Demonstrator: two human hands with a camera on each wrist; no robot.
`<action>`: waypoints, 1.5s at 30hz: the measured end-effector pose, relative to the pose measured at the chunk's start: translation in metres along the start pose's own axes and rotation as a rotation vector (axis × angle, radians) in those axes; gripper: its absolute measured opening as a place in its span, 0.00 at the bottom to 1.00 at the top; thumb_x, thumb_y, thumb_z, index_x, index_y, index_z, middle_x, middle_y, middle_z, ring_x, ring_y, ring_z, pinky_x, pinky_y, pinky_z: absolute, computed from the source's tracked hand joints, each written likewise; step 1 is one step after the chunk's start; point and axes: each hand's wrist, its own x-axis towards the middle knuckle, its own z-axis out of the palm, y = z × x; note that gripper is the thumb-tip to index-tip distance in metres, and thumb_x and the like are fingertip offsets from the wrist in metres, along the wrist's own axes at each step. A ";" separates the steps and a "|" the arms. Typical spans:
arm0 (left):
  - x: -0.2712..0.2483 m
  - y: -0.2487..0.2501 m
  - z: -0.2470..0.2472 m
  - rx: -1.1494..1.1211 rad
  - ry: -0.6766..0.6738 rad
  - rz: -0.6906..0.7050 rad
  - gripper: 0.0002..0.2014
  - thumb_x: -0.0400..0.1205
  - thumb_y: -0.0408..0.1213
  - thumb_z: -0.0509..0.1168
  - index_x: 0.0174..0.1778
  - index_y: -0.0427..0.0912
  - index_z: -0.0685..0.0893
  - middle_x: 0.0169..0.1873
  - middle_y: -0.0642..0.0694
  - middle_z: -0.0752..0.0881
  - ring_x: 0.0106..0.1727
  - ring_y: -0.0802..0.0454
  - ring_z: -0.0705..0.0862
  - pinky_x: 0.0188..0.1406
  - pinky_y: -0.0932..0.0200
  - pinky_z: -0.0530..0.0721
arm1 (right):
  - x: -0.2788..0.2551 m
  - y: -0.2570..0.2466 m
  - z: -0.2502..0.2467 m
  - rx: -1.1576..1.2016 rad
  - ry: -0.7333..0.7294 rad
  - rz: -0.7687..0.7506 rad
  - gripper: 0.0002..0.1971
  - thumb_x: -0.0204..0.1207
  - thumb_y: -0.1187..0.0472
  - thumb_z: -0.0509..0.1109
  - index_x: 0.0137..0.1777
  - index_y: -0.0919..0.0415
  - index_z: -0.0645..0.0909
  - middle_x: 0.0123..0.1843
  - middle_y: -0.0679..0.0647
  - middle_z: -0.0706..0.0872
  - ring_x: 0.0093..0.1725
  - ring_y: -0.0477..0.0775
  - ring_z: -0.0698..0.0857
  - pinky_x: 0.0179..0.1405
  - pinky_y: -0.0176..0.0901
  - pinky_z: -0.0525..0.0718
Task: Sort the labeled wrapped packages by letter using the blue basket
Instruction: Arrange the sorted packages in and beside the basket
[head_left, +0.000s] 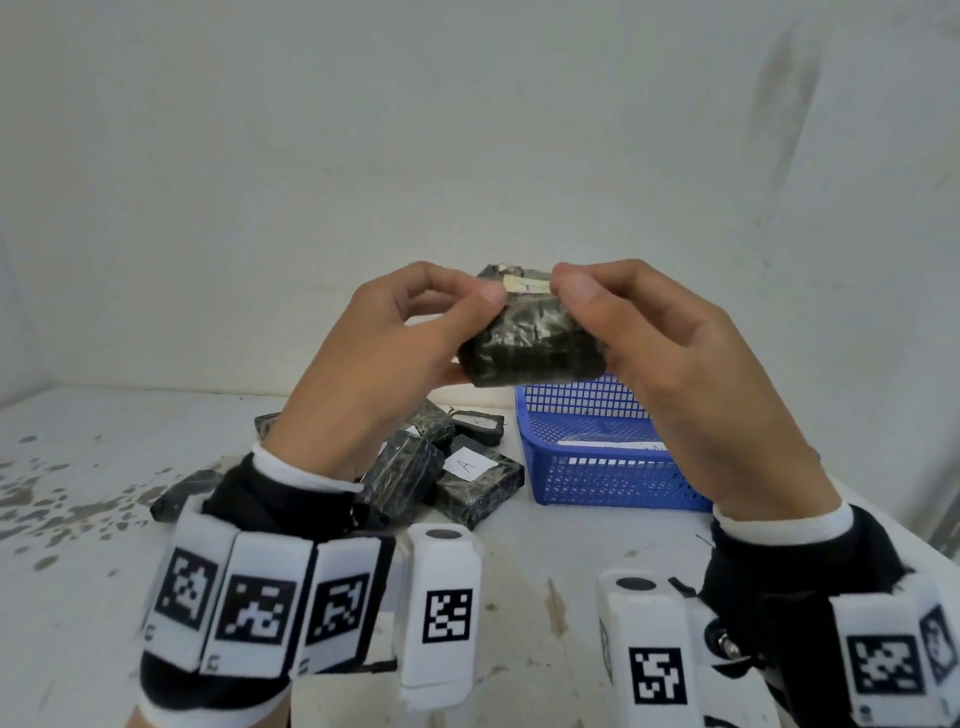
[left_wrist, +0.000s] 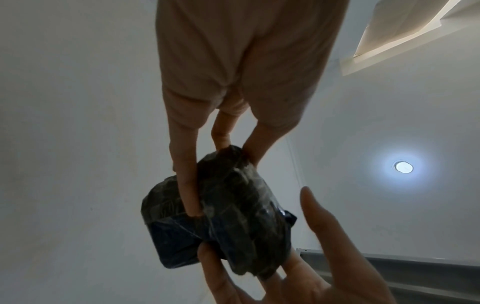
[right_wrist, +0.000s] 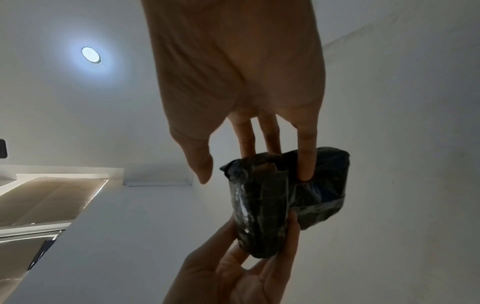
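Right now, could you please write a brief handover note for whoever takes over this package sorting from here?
Left hand and right hand: both grip one dark wrapped package, held up above the table; its label is unreadable from here.
Pile of packages lies on the table left of the blue basket; one there shows an A label.
Done: the basket seems to hold something with a white strip; contents unclear.
Left: read the held label, place it, then sort the pile.
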 end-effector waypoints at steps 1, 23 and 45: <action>0.001 -0.001 -0.002 0.009 -0.002 -0.023 0.12 0.75 0.37 0.76 0.52 0.45 0.83 0.51 0.41 0.89 0.47 0.46 0.91 0.46 0.54 0.90 | 0.000 0.001 0.000 0.015 0.004 -0.001 0.19 0.67 0.45 0.78 0.56 0.50 0.87 0.55 0.47 0.93 0.50 0.56 0.92 0.62 0.60 0.88; 0.000 -0.006 -0.001 0.134 -0.050 -0.021 0.31 0.80 0.33 0.71 0.78 0.54 0.70 0.60 0.55 0.89 0.56 0.55 0.90 0.54 0.42 0.88 | 0.004 0.012 -0.004 0.008 -0.035 0.049 0.44 0.73 0.66 0.79 0.85 0.42 0.62 0.69 0.46 0.84 0.51 0.45 0.92 0.50 0.37 0.90; -0.001 -0.002 0.002 0.127 -0.047 0.025 0.14 0.81 0.41 0.68 0.63 0.52 0.83 0.42 0.47 0.93 0.35 0.60 0.89 0.30 0.63 0.86 | 0.005 0.009 -0.002 -0.014 0.035 -0.003 0.21 0.73 0.48 0.79 0.64 0.40 0.78 0.49 0.51 0.92 0.50 0.67 0.90 0.55 0.65 0.90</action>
